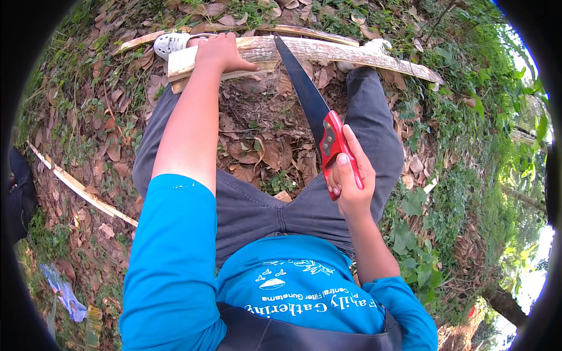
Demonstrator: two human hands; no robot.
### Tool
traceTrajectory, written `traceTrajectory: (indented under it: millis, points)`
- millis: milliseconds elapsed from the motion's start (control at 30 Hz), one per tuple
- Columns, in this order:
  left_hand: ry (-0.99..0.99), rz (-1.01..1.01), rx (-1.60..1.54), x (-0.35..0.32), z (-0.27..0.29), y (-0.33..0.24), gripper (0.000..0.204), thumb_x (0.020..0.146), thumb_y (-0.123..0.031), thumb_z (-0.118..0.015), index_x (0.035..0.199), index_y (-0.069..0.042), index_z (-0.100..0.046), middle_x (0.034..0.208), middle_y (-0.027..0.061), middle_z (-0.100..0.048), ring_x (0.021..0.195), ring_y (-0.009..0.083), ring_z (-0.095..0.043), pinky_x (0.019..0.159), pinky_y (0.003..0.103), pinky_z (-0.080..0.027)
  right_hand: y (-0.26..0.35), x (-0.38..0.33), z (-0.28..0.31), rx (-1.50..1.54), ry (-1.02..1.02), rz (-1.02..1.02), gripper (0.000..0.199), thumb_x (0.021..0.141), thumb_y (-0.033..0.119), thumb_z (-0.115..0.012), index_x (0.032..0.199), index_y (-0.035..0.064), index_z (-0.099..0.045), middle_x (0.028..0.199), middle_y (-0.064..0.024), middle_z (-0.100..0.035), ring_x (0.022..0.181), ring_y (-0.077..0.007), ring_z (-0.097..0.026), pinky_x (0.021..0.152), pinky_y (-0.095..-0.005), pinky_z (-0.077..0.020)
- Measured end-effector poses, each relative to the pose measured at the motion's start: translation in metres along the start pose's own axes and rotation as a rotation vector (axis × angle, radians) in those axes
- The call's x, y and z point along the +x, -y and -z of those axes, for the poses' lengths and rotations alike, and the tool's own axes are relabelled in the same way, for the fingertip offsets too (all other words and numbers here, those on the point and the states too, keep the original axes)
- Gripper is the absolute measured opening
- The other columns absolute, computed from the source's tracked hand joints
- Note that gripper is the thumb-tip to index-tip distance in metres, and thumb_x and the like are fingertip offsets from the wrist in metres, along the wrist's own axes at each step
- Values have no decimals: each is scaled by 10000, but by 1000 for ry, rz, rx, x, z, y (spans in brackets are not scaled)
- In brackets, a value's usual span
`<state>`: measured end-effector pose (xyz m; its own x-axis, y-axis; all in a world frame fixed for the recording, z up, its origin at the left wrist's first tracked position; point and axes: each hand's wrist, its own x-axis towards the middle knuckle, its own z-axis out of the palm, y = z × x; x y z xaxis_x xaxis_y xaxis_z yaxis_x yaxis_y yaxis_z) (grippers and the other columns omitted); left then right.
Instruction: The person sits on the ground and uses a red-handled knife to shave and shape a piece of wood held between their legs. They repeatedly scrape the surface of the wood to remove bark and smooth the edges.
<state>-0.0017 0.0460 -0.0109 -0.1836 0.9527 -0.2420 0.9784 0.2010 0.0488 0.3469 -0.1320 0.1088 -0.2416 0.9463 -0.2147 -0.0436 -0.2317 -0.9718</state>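
Observation:
My right hand (350, 175) grips the red handle of a hand saw (335, 149). Its dark blade (301, 82) runs up and to the left and meets a pale split log (328, 51) lying crosswise on the ground. My left hand (219, 51) presses down on the left part of that log, next to its cut end (180, 63). My legs in grey trousers stand apart, and my two feet rest on the log: a white shoe (171, 42) at the left and the other (374, 45) at the right.
Dry brown leaves (263, 146) cover the soil between my legs. A thin pale strip of wood (76, 187) lies at the left. Green plants (468, 128) grow thick at the right. A bluish scrap (61, 289) lies at the lower left.

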Motion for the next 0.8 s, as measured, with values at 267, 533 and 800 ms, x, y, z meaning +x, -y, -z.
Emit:
traceTrajectory:
  millis: [267,533,800]
  points:
    - [-21,-1,-1,-1,-10,4,1184,645,-864,-771,1442,-10,-577,1438,196,-640,1364,340,-599,1137,489,-468,-52,159,-57,-126,-43,210,474,1081,128,-592,1530,-16,-540,770,10,-560,557,-47,-450,498,-243,-380]
    - [13,8,-56,2,0,-1,1151,615,-820,-821,1421,-28,-602,1418,174,-657,1378,333,-585,1164,499,-433,-44,295,-95,-2,-50,3,452,1039,159,-640,1477,48,-628,818,-30,-670,535,-93,-544,481,-289,-457]
    - [-2,-4,15,2,-7,5,1179,629,-863,-781,1438,-27,-594,1446,163,-649,1372,318,-597,1107,567,-477,-29,88,-37,13,-24,42,479,1083,137,-611,1553,63,-555,867,1,-657,561,-33,-492,480,-231,-401]
